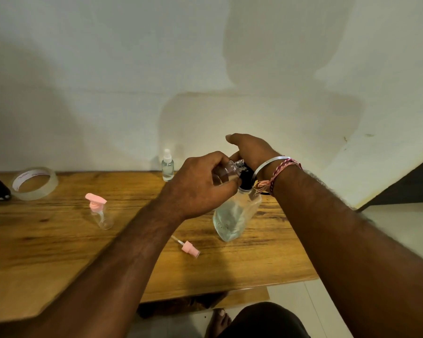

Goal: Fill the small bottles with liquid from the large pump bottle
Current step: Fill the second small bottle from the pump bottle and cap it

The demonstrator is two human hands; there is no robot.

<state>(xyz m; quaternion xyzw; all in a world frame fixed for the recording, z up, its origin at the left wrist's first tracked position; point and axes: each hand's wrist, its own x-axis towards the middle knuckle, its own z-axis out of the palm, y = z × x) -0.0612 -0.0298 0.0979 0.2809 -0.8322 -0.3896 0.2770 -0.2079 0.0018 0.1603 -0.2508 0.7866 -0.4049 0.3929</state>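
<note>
While your left hand (200, 184) grips a tilted small bottle (226, 173) at the pump spout | your right hand (250, 150) closes over the large pump bottle (235, 215), upright on the desk (59, 240).

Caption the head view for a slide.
Left hand tilts a small uncapped bottle at the pump bottle; right hand on top.
</note>
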